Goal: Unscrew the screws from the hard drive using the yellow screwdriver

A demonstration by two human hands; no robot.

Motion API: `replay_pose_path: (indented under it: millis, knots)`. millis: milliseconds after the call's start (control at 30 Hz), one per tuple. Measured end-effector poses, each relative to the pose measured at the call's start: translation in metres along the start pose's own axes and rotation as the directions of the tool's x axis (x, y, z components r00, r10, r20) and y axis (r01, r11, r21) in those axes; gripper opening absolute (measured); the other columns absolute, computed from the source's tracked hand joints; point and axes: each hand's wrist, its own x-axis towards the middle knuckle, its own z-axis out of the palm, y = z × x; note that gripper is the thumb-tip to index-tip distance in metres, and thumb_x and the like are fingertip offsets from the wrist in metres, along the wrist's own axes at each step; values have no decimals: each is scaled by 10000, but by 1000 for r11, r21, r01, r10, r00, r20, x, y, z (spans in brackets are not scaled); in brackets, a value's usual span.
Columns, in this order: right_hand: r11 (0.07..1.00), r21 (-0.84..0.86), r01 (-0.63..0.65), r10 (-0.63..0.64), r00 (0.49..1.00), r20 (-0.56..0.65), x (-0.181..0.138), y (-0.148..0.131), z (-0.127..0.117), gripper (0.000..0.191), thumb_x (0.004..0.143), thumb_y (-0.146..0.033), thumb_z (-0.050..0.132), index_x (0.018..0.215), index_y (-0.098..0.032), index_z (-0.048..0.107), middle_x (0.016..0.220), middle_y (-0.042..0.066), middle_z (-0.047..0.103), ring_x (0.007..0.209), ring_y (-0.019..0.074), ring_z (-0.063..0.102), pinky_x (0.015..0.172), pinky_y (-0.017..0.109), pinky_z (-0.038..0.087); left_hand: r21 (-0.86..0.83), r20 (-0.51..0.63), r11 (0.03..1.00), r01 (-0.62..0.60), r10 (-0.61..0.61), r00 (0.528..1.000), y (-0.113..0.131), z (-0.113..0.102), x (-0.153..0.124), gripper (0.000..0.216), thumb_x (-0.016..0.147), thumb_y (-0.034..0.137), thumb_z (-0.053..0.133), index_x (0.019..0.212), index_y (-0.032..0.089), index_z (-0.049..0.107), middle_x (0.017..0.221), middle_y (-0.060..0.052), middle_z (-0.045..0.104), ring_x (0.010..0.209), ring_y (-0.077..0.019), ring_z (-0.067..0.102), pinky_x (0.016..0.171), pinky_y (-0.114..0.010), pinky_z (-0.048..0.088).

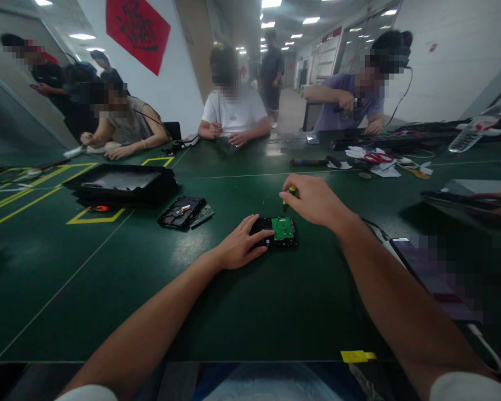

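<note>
A black hard drive [265, 241] with a green circuit board [283, 229] on its upper face lies on the green table in front of me. My left hand [245, 244] steadies it from the left, fingers spread along and over the drive, one of them reaching the board. My right hand [315, 201] is closed round a yellow and black screwdriver [291, 195], tilted with its tip down at the far part of the board. Whether the tip sits in a screw is too small to tell. To the left lie another black hard drive [180, 211] and a loose circuit board [203, 217].
Black trays [121, 182] are stacked at the left. A phone [432, 275] with a cable lies by my right forearm. Farther back are a dark tool [308, 162], scraps and gloves [369, 156], and a plastic bottle [474, 132]. Several people work across the table.
</note>
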Motion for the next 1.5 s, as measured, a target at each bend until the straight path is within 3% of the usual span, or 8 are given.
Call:
replay_pose_path:
  millis: [133, 467, 700, 867, 1067, 1267, 1500]
  knots:
    - [999, -31, -37, 37, 999, -10, 1, -2, 0, 133, 1002, -313, 678, 970, -186, 702, 1000, 105, 746, 939, 258, 670, 847, 369, 469, 12, 1, 1000, -9, 9, 1000, -1, 1, 0, 550, 1083, 465, 516, 1608, 303, 479, 1752, -145, 160, 1625, -421, 167, 1281, -662, 264]
    - [1000, 17, 11, -11, 1000, 18, 1, 0, 0, 106, 1014, -268, 635, 985, -201, 712, 1040, 93, 767, 954, 246, 684, 849, 358, 477, 19, 9, 1000, -1, 0, 1000, -1, 0, 0, 552, 1086, 477, 505, 1609, 303, 476, 1749, -149, 155, 1625, -419, 171, 1283, -649, 270]
    - [1000, 26, -11, 10, 1000, 27, 1, 2, -3, 174, 926, -143, 621, 1061, -191, 720, 1114, 110, 779, 1014, 269, 699, 902, 370, 499, 10, 10, 1000, 8, -8, 1000, 1, -1, 0, 548, 1089, 475, 499, 1612, 315, 472, 1753, -136, 158, 1625, -423, 174, 1281, -655, 272]
    - [1000, 21, -10, 10, 1000, 8, 0, 2, -3, 88, 983, -252, 648, 1024, -205, 710, 1020, 89, 777, 925, 258, 696, 831, 371, 487, 7, 8, 1000, 4, -4, 1000, 0, 0, 0, 551, 1082, 469, 518, 1608, 312, 478, 1752, -145, 167, 1618, -429, 194, 1270, -668, 286]
    - [999, -13, -48, 48, 999, -6, 2, 4, 2, 187, 1006, -374, 670, 948, -201, 711, 943, 92, 754, 877, 252, 681, 803, 372, 478, 2, -3, 1000, 7, -7, 1000, 1, -1, 0, 550, 1081, 466, 523, 1612, 332, 471, 1753, -129, 181, 1619, -418, 195, 1268, -671, 288]
    - [1000, 3, 0, 0, 1000, -28, 3, 3, 3, 55, 974, -225, 667, 1003, -195, 703, 1042, 93, 760, 970, 253, 680, 872, 363, 480, 12, 3, 1000, 1, -1, 1000, -1, 0, 0, 551, 1085, 468, 511, 1612, 314, 475, 1756, -140, 164, 1624, -422, 182, 1278, -654, 280]
    - [999, 41, 8, -7, 1000, -13, 2, -1, 0, 127, 941, -164, 626, 1033, -184, 711, 1084, 107, 766, 983, 256, 685, 901, 361, 489, -6, -6, 1000, 4, -4, 1000, 0, 0, 0, 549, 1079, 463, 534, 1608, 330, 480, 1760, -125, 172, 1622, -421, 188, 1281, -652, 275]
